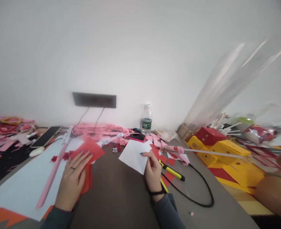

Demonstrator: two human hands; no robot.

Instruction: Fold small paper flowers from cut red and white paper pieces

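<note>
My left hand [74, 178] lies with fingers stretched out over red paper [94, 149]; more red and orange sheets show beneath the palm. In a pinch between thumb and fingers, my right hand [153, 170] grips the near right part of a sheet of white paper [132, 156], which is over the grey table. A pink stick [53, 175] rests on large pale sheets [23, 187] left of my left hand. Small red paper flowers [66, 156] are beside it. Just right of my right hand is a yellow and black utility knife [172, 171].
A water bottle [146, 120] stands near the wall. A glue gun [175, 149] with a clear stick and black cable [208, 190] lies right. Yellow boxes [226, 151] and another person's arm [276, 187] are at far right. A phone [46, 136] lies left among pink scraps.
</note>
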